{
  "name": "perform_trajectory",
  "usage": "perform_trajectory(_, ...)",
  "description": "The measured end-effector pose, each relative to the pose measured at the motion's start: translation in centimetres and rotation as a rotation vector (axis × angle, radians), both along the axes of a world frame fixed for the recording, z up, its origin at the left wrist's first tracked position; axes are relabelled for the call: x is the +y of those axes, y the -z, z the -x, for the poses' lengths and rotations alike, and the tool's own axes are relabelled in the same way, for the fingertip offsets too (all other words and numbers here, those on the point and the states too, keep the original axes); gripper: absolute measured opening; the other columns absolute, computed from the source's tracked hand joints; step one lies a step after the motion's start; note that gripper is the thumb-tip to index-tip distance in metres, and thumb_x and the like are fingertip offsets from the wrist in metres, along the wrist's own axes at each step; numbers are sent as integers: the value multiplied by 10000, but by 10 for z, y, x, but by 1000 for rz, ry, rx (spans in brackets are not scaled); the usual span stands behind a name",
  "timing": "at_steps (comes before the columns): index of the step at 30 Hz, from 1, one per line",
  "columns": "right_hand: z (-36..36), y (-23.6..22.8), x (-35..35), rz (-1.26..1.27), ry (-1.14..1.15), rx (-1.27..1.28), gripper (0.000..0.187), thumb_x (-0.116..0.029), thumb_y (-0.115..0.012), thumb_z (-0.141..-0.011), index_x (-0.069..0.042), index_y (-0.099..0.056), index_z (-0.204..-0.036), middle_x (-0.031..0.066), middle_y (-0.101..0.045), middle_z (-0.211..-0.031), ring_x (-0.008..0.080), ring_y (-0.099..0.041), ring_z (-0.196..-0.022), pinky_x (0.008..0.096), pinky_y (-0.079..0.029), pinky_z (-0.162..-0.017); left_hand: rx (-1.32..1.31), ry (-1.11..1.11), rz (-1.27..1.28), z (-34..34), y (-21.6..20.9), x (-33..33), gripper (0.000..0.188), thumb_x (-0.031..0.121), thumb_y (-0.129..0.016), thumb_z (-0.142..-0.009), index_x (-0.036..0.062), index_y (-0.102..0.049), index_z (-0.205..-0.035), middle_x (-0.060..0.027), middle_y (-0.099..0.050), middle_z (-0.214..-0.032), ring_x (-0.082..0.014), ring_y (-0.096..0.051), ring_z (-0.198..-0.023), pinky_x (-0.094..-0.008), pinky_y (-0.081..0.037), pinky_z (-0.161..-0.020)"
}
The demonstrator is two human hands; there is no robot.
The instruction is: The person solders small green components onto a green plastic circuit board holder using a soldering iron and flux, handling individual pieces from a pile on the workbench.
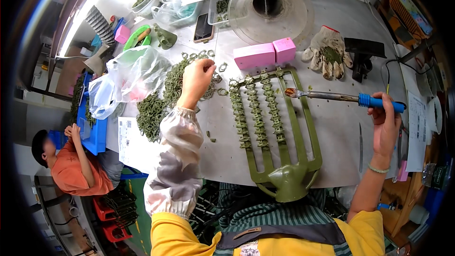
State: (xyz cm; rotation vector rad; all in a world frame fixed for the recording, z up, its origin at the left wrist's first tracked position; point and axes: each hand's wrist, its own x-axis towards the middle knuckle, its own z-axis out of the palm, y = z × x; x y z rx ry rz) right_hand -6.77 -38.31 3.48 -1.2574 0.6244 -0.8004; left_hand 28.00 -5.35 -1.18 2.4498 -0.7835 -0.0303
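Note:
My right hand [385, 125] grips a soldering iron [332, 96] by its blue handle. The iron points left, and its browned, flattened tip hovers over the upper part of a green wax-like frame [290, 161] with several long bars. Rows of small green pieces [256, 114] line the left and middle bars; the bars at the right are bare. Over a heap of loose green rings [177, 78], my left hand [196, 78] has its thumb and fingers pinched together. Whatever they may hold is too small to make out.
Pink blocks [253, 56] stand behind the frame. A stained glove [328, 52] and a black stand [364, 57] are at the right. Plastic bags [125, 78], a phone [204, 28] and a round clear cover [241, 7] lie around the back. A person in orange [73, 170] sits at far left.

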Motion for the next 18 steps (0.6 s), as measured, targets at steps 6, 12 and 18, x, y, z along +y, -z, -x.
perform_trajectory(6,-3,-6,2,27,18,17,242,-254,-647,-942,-25,-686,-1011,72,-683,-946,111,-621,-703,247,-512,-694,-101,167,-25,-23,8,-25,303,78,-757,-760,17,-698,-1051,-121,-706,-822,-228,-695,-791,-319,-545,-745)
perform_trajectory(12,-2,-5,3,32,42,37,245,-258,-648,-938,-25,-688,-1002,67,-683,-941,113,-618,-700,245,-509,-694,-26,4,-45,-2,-8,-25,276,63,-747,-758,38,-686,-1025,-110,-707,-815,-194,-689,-757,-313,-542,-726)
perform_trajectory(18,-8,1,0,37,5,6,232,-252,-653,-938,-30,-691,-996,71,-690,-950,119,-631,-713,249,-517,-711,225,291,400,62,-41,-54,163,35,-702,-865,5,-720,-1025,-37,-730,-894,-91,-661,-781,-233,-537,-719)
